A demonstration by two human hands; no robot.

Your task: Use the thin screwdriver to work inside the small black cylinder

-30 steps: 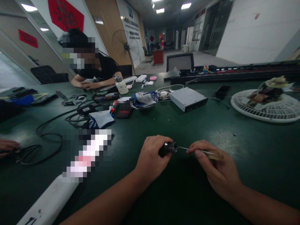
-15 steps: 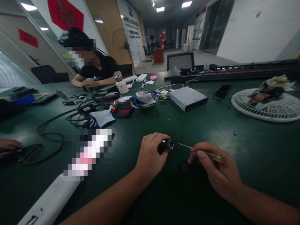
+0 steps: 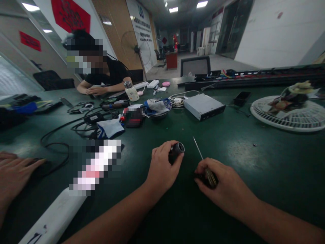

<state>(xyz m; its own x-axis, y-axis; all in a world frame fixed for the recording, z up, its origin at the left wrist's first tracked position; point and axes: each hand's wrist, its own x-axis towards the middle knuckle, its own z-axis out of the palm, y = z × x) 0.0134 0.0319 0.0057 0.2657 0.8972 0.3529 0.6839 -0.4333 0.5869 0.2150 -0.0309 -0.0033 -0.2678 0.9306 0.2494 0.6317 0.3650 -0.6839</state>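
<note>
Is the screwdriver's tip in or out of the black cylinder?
Out. The screwdriver in the right hand has its tip in plain view, with green tabletop showing between it and the black cylinder.

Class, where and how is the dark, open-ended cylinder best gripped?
Likely around the barrel of the cylinder, from the left, as the left hand does: its sides look round, and its open end faces up and right, uncovered.

Your dark green counter (image 3: 281, 162) spans most of the frame; on it you have a cream bottle (image 3: 131, 94) and a black adapter (image 3: 92, 118) at upper left, a blue-edged white cloth (image 3: 111, 128) left of centre, a grey metal box (image 3: 204, 105) above centre, and a round white grille (image 3: 264, 113) at the right edge
</note>
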